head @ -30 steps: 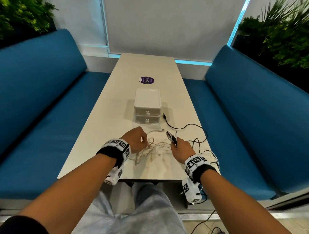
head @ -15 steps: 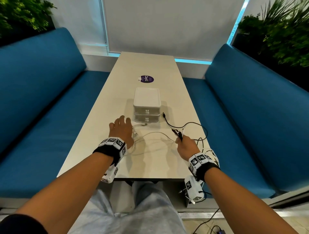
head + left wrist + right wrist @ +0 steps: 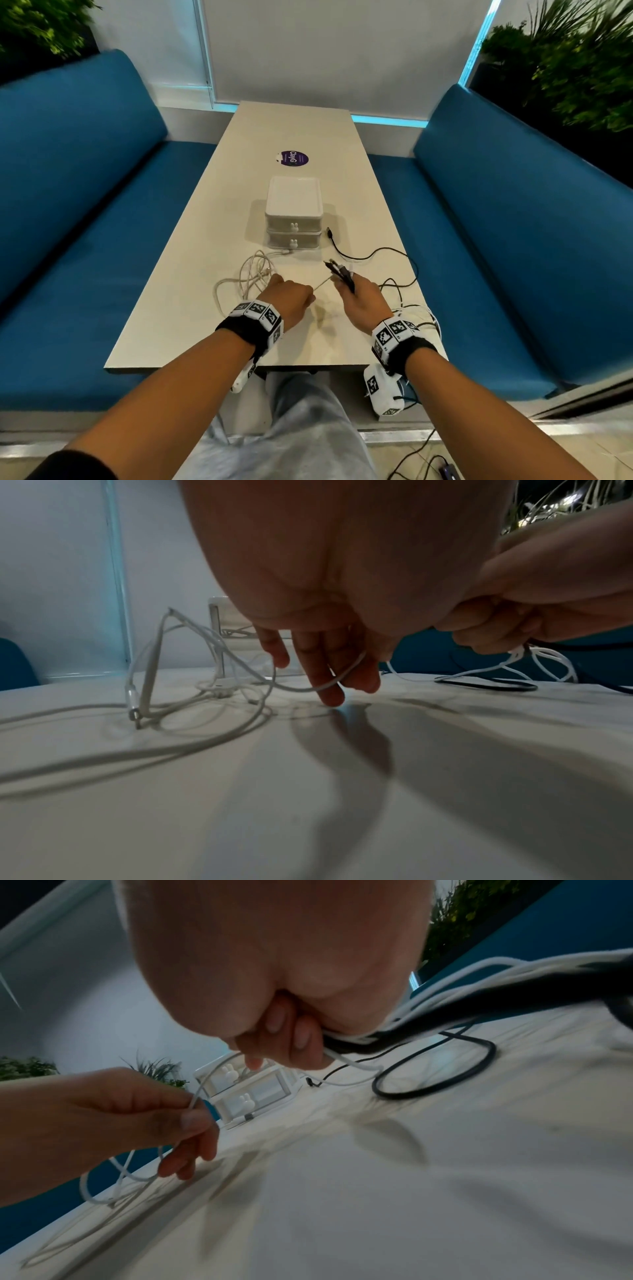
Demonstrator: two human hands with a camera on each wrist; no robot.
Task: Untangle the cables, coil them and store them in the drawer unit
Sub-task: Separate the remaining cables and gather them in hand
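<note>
Your left hand pinches the white cable. Your right hand grips bundled black cable ends above the tabletop.

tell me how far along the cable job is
Done: nothing stored; both drawers of the drawer unit look shut. In hand: the left hand pinches a white cable, the right hand grips a bundle of cables. Left: untangling the loose white heap, the black cable, coiling, storing.

Glossy plastic drawer unit, matt table
</note>
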